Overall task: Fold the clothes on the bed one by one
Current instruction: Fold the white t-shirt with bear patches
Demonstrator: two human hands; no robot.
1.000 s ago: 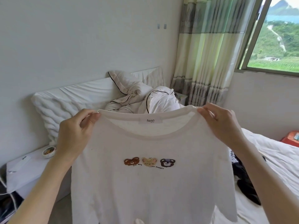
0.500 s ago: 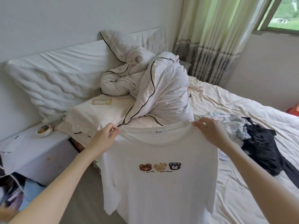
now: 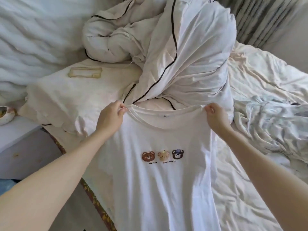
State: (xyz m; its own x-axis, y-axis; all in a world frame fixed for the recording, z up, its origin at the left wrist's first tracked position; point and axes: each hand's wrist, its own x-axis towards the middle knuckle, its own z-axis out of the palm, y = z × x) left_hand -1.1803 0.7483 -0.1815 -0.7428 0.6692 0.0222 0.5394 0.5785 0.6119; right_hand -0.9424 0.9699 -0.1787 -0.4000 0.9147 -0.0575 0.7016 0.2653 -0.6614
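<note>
Head cam view, only 1 angle here. A white t-shirt (image 3: 160,180) is held up by its shoulders over the bed (image 3: 250,189), front facing the camera, with 3 little bear faces (image 3: 163,155) printed across the chest and some tiny text under them. The left hand (image 3: 110,120) pinches the shirt's left shoulder right by the collar, fingers and thumb closed on the fabric. The right hand (image 3: 215,118) does the same on the other shoulder, thumb and fingers clamped on the cloth. Neckline is stretched between the 2 hands, and the shirt hangs down toward the bottom edge of the frame.

Behind the shirt there's a bunched-up white duvet (image 3: 183,52) with dark piping, piled near the headboard end. A clear phone case (image 3: 85,72) lies flat on the cream sheet to the left of it. On the right, a crumpled pale blue-white garment (image 3: 273,124) sits on the bed. Far left, a small bowl (image 3: 5,113) rests on a white nightstand (image 3: 15,130).
</note>
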